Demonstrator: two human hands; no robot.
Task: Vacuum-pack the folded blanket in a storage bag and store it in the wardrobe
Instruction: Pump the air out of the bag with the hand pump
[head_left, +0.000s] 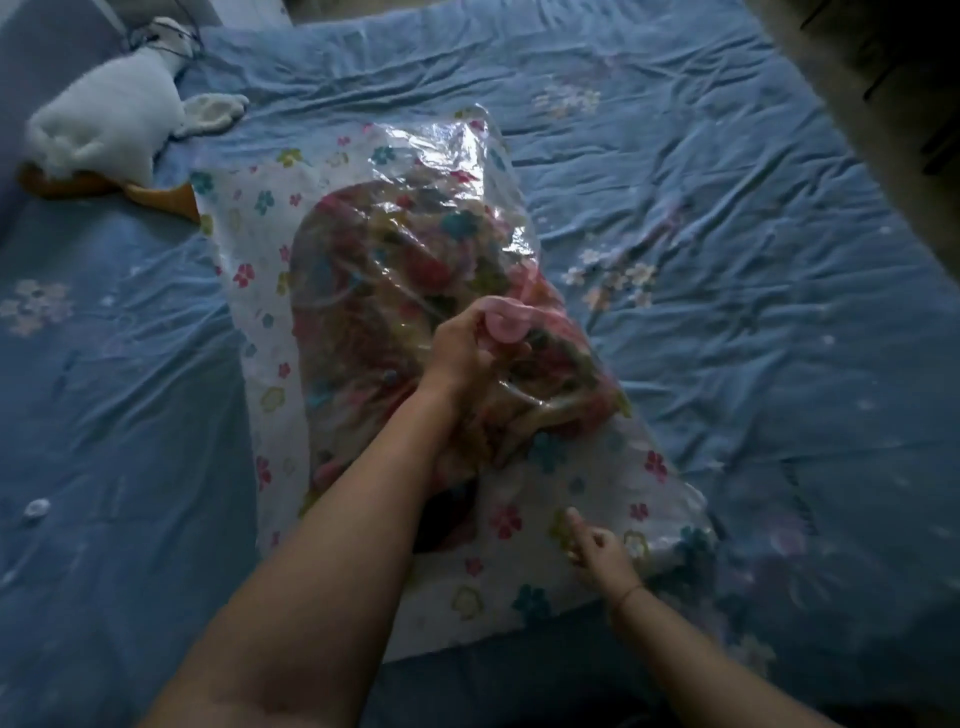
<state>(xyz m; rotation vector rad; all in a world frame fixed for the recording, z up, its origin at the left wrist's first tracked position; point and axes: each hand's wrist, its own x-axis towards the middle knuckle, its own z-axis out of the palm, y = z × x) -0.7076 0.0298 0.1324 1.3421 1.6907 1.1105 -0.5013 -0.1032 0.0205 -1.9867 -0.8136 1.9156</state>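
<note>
Blanket (395, 291) sits inside the flowered bag (244, 218) on the bed (727, 364), and this looks like the air-removal step: the left hand (462, 348) curls its fingers round the pink valve (506, 325), while the right hand (602, 551) rests loosely open on the bag, gripping nothing. Next, I reckon, the valve wants opening for suction; no writing is legible

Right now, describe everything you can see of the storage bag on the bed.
The storage bag is clear, crinkled plastic printed with small coloured flowers on white. It lies on the blue bed sheet, bulging in the middle round the multicoloured blanket inside. The left hand grips a pink round cap on its top face. The right hand touches its near end with one straight finger.
</note>
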